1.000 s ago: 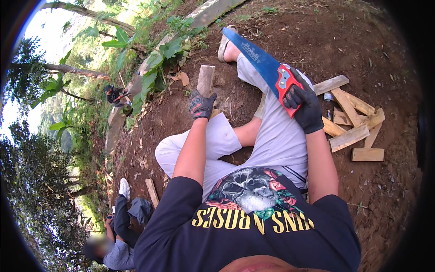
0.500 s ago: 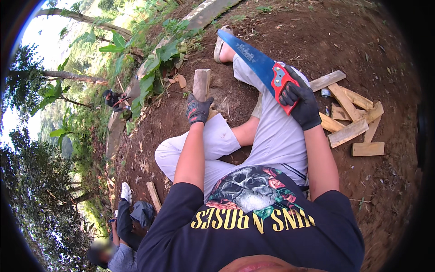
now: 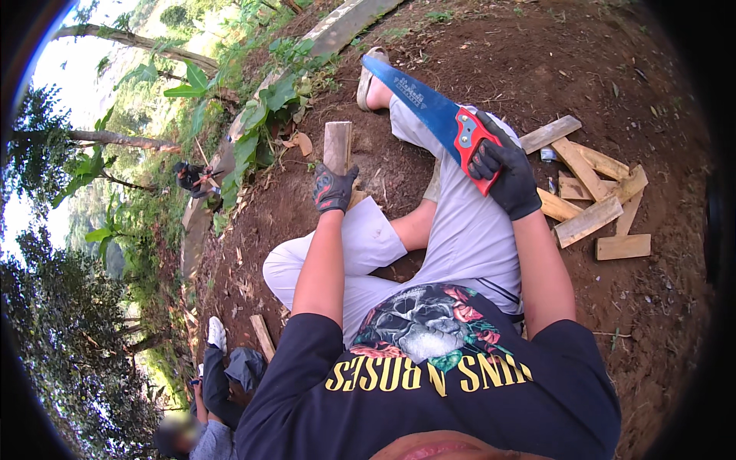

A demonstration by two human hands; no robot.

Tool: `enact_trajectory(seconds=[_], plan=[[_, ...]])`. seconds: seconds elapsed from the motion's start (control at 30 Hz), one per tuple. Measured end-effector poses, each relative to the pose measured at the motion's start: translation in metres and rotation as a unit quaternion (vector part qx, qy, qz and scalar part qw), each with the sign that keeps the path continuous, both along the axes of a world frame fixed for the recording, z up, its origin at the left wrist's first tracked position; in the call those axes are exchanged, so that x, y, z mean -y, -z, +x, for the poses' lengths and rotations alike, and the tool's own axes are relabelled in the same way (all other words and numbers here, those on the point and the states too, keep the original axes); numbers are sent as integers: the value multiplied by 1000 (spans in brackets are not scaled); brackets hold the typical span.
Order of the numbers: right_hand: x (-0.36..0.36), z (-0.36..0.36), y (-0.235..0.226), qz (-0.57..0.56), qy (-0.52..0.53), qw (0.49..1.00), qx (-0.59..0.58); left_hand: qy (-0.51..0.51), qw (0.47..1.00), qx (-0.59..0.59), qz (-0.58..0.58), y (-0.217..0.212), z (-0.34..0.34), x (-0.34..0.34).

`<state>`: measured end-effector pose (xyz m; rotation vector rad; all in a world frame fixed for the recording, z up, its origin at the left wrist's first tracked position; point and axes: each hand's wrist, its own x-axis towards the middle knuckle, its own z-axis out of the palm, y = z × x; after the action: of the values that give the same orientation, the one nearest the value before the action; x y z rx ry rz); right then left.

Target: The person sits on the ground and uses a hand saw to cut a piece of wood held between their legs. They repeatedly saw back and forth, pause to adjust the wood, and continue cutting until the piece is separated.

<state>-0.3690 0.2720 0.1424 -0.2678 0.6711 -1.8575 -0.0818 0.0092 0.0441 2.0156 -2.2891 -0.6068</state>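
My right hand (image 3: pixel 502 170), in a dark glove, is wrapped round the red handle of a hand saw (image 3: pixel 426 109). Its blue blade slants up and to the left, above my outstretched leg and clear of any wood. My left hand (image 3: pixel 333 188), gloved in black and red, presses on a wooden block (image 3: pixel 337 148) in front of my bent knee. The thumb is spread to the right and the fingers lie along the block's left side. My hand hides the block's near end.
Several cut wood pieces (image 3: pixel 589 222) lie heaped on the soil to my right. Another wood piece (image 3: pixel 262 336) lies to my left, near a seated person (image 3: pixel 218 399). A second person (image 3: pixel 201 178) is farther off by a concrete edge (image 3: pixel 349 27) with leafy plants.
The whole view has shifted slightly. My left hand stays on the wooden block and my right hand still grips the saw, its blade held nearly as before.
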Motion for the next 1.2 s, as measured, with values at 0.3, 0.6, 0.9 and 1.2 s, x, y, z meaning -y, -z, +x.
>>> enact_trajectory(seconds=[0.3, 0.6, 0.9, 1.2], plan=[[0, -3, 4, -34, -20, 999, -9, -3, 1000, 2, -25, -1, -1, -2], [-3, -4, 9, -39, -18, 999, -1, 11, 1000, 4, -6, 10, -1, 3], [3, -1, 8, -76, -6, 997, 17, 24, 998, 56, -10, 7, -9, 7], [1, -4, 7, -59, -4, 998, 8, 49, 997, 64, -14, -4, -62, 37]])
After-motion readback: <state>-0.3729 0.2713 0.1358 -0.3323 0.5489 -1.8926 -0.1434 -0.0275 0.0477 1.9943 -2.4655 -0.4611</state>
